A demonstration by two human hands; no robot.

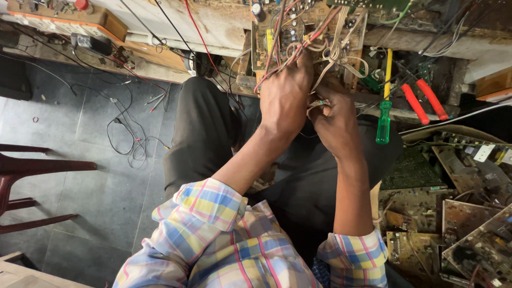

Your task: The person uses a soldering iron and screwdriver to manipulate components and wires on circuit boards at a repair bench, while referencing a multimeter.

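We grip the wires (320, 50) on one board (298, 32) with both fists: left hand (284, 98), right hand (333, 120). One screwdriver (384, 114), two red handles (424, 101) nearby.

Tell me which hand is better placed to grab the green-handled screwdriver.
Probably the right hand: it works the wire bundle close beside the green-handled screwdriver, which hangs just to its right. The left hand lies farther off, and would have to cross over the right.
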